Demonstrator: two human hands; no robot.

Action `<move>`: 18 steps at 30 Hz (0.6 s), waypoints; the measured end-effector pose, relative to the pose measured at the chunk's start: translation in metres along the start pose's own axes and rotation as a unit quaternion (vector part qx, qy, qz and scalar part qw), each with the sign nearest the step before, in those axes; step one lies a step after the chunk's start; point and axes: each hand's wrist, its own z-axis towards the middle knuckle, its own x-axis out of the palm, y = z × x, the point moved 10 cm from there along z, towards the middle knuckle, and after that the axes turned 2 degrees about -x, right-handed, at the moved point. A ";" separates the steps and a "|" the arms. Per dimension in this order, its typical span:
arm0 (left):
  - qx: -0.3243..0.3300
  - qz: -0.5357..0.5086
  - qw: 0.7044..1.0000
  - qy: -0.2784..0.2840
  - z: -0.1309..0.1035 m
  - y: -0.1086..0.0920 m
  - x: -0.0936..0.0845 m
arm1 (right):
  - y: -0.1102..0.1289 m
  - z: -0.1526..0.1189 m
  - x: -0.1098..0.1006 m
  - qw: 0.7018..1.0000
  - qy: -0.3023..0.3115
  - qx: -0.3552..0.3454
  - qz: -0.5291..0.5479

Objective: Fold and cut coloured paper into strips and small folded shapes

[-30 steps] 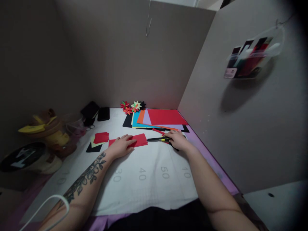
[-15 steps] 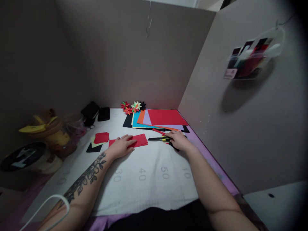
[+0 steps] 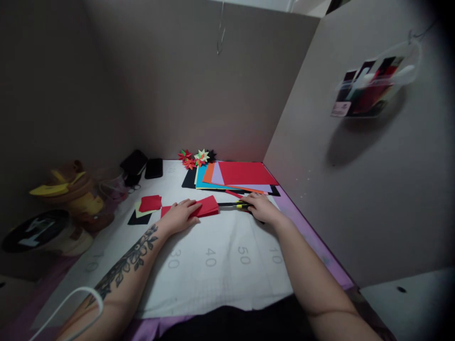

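Under the spread fingers of my left hand (image 3: 180, 215) lies a folded red paper strip (image 3: 209, 206), pressed flat on the white mat. My right hand (image 3: 261, 207) is closed round black-and-yellow scissors (image 3: 229, 204), whose dark blades point left and meet the strip's right end. The strip's right end looks slightly raised, with its layers parted. Behind the scissors a narrow red strip (image 3: 233, 193) runs toward my right fingers. To the left of my left hand, small red squares (image 3: 150, 203) rest over pale yellow and black ones.
Coloured sheets (image 3: 247, 173) are stacked at the back, beside folded paper stars (image 3: 201, 157). A black phone (image 3: 154, 168) and a dark case lie at the back left. Pots and a black-lidded container (image 3: 35, 231) stand left. A clear holder (image 3: 369, 90) hangs on the right wall.
The scissors have moved left, so their blades now reach the folded red strip. The strip's right end has lifted slightly. My left hand has stayed nearly still.
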 end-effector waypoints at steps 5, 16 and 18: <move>-0.027 -0.004 0.999 -0.027 0.003 0.001 -0.002 | 0.000 0.000 0.001 1.000 0.000 -0.005 0.007; -0.032 0.010 0.999 -0.028 0.004 -0.001 -0.001 | 0.012 0.001 0.008 1.000 0.018 -0.018 -0.015; -0.025 0.017 0.999 -0.030 0.004 -0.001 0.001 | 0.015 0.002 0.010 0.999 0.020 -0.022 -0.019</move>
